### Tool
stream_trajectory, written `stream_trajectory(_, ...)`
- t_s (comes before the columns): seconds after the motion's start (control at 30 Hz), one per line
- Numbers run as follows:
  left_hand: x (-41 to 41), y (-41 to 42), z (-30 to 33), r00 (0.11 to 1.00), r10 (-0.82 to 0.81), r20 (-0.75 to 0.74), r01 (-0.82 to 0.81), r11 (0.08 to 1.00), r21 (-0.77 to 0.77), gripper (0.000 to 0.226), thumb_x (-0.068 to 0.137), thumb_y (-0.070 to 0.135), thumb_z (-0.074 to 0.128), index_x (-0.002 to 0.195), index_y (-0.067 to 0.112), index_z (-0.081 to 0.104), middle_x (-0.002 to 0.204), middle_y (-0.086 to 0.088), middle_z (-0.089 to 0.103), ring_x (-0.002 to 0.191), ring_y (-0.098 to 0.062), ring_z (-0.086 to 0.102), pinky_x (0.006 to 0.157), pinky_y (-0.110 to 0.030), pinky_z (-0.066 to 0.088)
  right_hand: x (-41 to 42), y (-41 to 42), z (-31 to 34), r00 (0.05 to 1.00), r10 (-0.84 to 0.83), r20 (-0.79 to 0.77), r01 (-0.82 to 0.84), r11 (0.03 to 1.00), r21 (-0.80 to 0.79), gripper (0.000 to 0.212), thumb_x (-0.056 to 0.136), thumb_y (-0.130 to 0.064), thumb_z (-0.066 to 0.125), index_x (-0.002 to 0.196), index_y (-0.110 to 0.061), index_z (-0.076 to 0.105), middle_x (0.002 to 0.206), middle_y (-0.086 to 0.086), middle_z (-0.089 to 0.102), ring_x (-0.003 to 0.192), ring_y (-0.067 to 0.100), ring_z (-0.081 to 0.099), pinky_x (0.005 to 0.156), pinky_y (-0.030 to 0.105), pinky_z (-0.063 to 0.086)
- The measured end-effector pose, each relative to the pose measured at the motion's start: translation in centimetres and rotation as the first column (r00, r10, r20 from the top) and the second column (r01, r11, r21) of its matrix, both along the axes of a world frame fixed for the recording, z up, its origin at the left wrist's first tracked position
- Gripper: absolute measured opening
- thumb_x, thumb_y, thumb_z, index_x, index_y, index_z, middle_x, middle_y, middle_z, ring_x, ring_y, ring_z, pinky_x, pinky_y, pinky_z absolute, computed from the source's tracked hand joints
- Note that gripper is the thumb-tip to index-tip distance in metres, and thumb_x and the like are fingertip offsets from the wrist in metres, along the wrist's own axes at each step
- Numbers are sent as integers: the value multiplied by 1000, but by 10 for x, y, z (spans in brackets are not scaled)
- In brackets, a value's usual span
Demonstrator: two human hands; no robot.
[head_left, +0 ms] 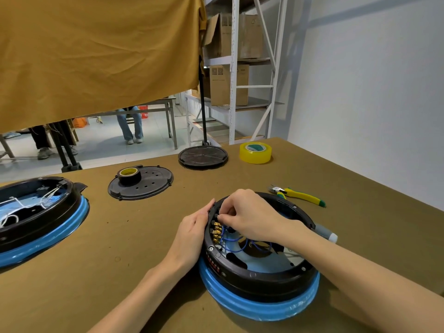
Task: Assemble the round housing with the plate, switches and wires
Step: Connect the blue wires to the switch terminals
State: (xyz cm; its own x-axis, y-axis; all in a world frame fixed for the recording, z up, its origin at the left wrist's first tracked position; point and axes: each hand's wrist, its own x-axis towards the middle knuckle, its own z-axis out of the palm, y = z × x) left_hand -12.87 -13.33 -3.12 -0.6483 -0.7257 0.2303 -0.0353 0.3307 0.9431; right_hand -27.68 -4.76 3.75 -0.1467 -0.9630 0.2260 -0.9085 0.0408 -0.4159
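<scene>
the round housing [258,272], black on a blue base, sits on the near right part of the brown table [144,236], open side up. inside its left wall a row of brass terminals [216,230] runs front to back, and thin blue wires [236,243] loop from them across the pale floor of the housing. the row lies right under the fingertips of the right hand [249,216], so the coming move looks like a small push or seat at the far end of that row, not a reach. the right hand comes in from the right, over the rim, fingers curled and pinched together on a small part at the top terminal; what exactly it pinches is too small to tell. the left hand [192,233] lies flat against the outside of the left wall, fingers straight and together, steadying the housing against the push. it is the nearer hand to the terminals from outside, but the wall stands between them.

further off lie yellow-handled cutters [300,194], a yellow tape roll [255,152], a holed black plate [141,183] carrying a small tape roll [129,174], a black round cover [203,156], and a second housing [40,212] at the left.
</scene>
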Motion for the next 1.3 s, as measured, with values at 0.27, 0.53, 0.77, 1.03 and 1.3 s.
stream_trajectory(0.27,-4,3,-4,994,46,-98,-34,992,123,40,111,23,38,145,18,57,135,9,68,126,-2,61,115,-38,44,-6,2,0,989,5,145,-4,1000,-8,16,94,-23,71,92,-13,84,83,-1,78,76,10,70,78,37,60)
stream_trajectory(0.53,-4,3,-4,993,32,-114,-18,993,120,40,111,25,38,145,17,57,134,11,68,125,-2,61,113,-34,45,-15,8,2,983,30,182,-30,1000,-7,15,93,-24,72,101,-17,83,89,-6,79,78,2,70,71,17,58)
stream_trajectory(0.77,-2,1,-7,984,99,-151,-86,992,92,33,108,24,49,135,18,67,130,9,71,122,-2,64,99,-19,52,-20,11,9,987,103,123,-105,994,12,11,91,-18,75,98,-17,84,86,-3,78,76,9,69,72,25,58)
stream_trajectory(1.03,-1,2,-6,982,107,-159,-92,991,101,27,106,23,52,125,26,71,127,11,72,119,0,65,95,-17,53,-25,11,13,975,223,-14,-222,975,10,13,91,-15,76,102,-17,83,87,-1,73,74,13,62,72,32,53)
stream_trajectory(1.3,5,6,-3,997,66,-35,-66,998,-2,38,109,41,42,141,30,60,141,16,61,129,7,54,110,-18,42,-21,7,15,938,290,-190,-294,956,12,15,95,-12,71,100,-16,84,89,-2,68,79,12,57,76,40,51)
